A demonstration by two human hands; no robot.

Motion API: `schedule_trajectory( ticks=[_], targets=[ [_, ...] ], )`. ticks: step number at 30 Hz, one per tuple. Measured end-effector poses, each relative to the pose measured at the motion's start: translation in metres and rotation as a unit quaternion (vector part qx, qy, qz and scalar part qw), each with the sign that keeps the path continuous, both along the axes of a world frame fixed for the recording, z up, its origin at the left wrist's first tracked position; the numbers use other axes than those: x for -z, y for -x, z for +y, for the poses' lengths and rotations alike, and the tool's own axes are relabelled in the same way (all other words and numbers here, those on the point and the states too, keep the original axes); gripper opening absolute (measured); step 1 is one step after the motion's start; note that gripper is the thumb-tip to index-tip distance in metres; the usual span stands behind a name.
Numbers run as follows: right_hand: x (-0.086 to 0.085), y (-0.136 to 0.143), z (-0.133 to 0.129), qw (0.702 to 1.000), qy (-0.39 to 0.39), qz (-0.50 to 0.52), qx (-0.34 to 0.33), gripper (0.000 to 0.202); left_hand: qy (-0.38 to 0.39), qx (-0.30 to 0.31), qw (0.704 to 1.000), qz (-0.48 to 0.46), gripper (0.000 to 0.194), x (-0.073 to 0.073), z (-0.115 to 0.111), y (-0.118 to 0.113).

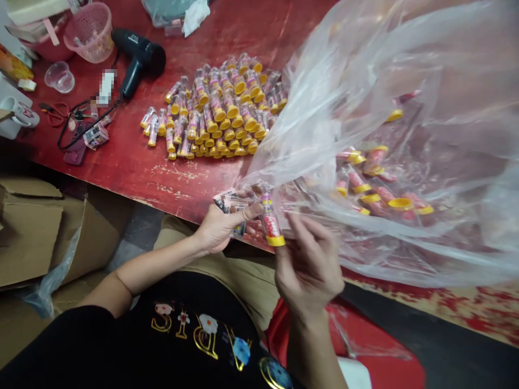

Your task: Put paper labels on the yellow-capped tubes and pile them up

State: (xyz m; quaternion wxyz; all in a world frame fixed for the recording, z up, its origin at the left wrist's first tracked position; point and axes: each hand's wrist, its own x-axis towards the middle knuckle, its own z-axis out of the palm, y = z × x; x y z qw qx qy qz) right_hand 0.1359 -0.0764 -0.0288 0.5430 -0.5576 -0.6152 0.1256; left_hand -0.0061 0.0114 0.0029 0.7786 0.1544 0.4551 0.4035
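Near the table's front edge, my left hand point(223, 221) is closed round a stack of small printed cards point(230, 201), its thumb pointing toward a clear tube point(271, 219) with a yellow cap and red-pink contents. My right hand point(310, 259) is at the capped lower end of that tube, fingers bent around it. Just right of my hands lies a large clear plastic bag point(365, 70) holding several similar yellow-capped tubes point(381, 200). Beyond my hands is a heaped pile of wrapped tubes point(219, 113), their yellow caps mostly facing me.
On the red table point(170, 186), a black heat gun point(140, 56) lies with its cord near red-handled scissors point(57, 113). A pink basket point(90, 32), a clear plastic cup point(60, 77) and a white mug point(19, 112) stand at left. Cardboard boxes point(36, 232) are below left.
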Motion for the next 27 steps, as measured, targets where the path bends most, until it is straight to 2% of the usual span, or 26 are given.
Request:
schedule_trajectory(
  ticks=[4,8,14,15,17,20,27],
  targets=[
    [0.003,0.013,0.004,0.999,-0.004,0.043,0.001,0.064,-0.037,0.003,0.999,-0.004,0.070,-0.004,-0.002,0.002],
    [0.001,0.026,0.009,0.993,0.019,0.098,0.058,0.047,-0.055,0.034,0.998,-0.010,0.071,-0.007,-0.002,0.009],
    [-0.006,0.035,0.016,0.985,0.025,0.144,0.094,0.029,-0.066,0.058,0.996,-0.003,0.057,-0.006,-0.010,0.021],
    [-0.007,0.037,0.016,0.984,0.027,0.143,0.101,0.026,-0.060,0.046,0.997,0.000,0.060,-0.006,-0.011,0.022],
    [-0.009,0.040,0.017,0.982,0.031,0.141,0.118,0.020,-0.035,0.017,0.999,0.003,0.077,-0.008,-0.015,0.024],
    [-0.012,0.044,0.017,0.980,0.026,0.144,0.134,0.016,-0.026,0.009,1.000,0.012,0.099,-0.009,-0.018,0.026],
    [-0.015,0.047,0.023,0.981,0.006,0.145,0.132,0.014,-0.102,0.013,0.995,0.002,0.093,-0.008,-0.019,0.028]
  ],
)
